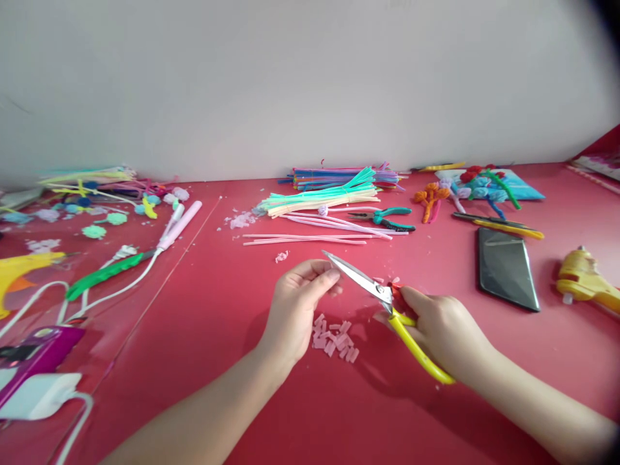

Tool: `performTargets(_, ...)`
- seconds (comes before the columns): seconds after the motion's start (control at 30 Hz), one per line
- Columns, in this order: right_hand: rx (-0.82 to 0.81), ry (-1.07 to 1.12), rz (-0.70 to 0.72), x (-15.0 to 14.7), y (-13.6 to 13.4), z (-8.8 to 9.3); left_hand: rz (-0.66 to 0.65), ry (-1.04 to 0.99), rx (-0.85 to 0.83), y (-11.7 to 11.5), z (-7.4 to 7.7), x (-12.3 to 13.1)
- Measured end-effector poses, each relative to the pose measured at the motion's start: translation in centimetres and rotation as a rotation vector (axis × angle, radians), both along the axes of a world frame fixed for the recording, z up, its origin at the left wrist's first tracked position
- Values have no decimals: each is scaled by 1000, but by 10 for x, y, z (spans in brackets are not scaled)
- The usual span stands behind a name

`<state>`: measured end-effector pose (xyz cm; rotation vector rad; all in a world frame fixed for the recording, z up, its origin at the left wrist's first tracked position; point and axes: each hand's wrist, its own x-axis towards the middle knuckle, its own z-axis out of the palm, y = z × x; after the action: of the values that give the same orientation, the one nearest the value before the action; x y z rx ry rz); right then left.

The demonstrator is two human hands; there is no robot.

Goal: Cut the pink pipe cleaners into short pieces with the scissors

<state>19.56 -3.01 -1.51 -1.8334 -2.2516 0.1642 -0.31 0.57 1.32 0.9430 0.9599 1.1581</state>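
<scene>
My right hand [436,326] grips a pair of scissors [361,278] with yellow and red handles, its blades pointing up and to the left. Beside the blade tips, my left hand [303,297] is closed in a pinch, thumb against the fingers; whatever it holds is hidden. Short cut pink pieces [336,337], apparently of pipe cleaner, lie in a small pile below the blades. A few long pink pipe cleaners [310,239] lie beyond my hands, with a little pink fluff [281,256] nearer to me.
Behind lie bundles of turquoise and cream pipe cleaners [324,197] and teal-handled pliers [387,218]. To the right are a black phone [506,268], a yellow glue gun [588,281] and pipe-cleaner flowers [477,184]. Leftward are a green-handled tool [104,274], a pink curling iron [180,226] and white cables.
</scene>
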Motion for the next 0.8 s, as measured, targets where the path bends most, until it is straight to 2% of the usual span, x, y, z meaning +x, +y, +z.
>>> performTargets(0.1,-113,157,-57,-2,3,5,-76,140,10,1,-2,1)
performTargets(0.23,-318,478,-69,-7,4,12,-274,362,4,-4,-4,6)
performTargets(0.33,-451,699,-75,-11,2,16,-447,413,-35,-13,-7,11)
performTargets(0.4,-487,771,-69,-12,0,18,-498,456,4,-18,-9,14)
performTargets(0.53,-447,742,-46,-9,-2,19,-507,547,96,-19,-9,17)
performTargets(0.63,-362,653,-101,-1,2,19,-434,635,207,-9,-6,12)
performTargets(0.7,-292,532,-185,5,8,19,-326,735,358,1,-4,5)
performTargets(0.8,-247,265,-212,12,17,17,-287,834,427,15,-6,-5)
